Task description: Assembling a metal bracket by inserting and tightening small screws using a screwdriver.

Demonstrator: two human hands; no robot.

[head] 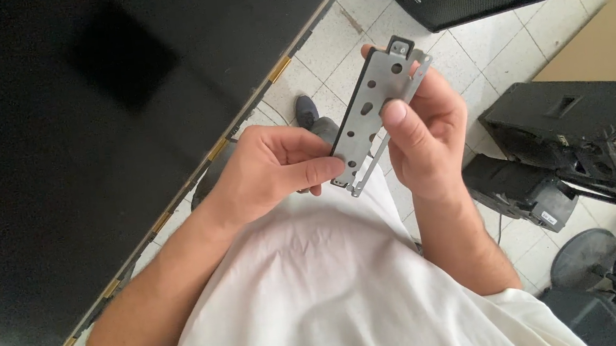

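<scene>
far left, a big dark flat panel [91, 142] fills the view, its slanted right edge lined with small gold tabs, running from far right down to near left. just right of that edge comes the left hand [266, 173], fingers curled in, thumb and fingertips pinched on the near end of a grey metal bracket [374, 109]. so the left grip is narrow and closed on that lower end. the bracket is a long thin plate punched with round holes and one slot, tilted so its far end leans up and to the right, held in the air above a white shirt [321, 294] and the pale tiled floor [463, 50]. behind the bracket a dark grey shoe [307, 110] shows on the tiles. right of centre, the right hand [425, 126] wraps the bracket's upper half from the right side, thumb pressed flat on its face, fingertips showing past the far end. that grip is snug on the plate too. far right, black speaker cabinets [577, 122] and other dark gear sit on the floor, with a tan board [614, 41] beyond them.
</scene>
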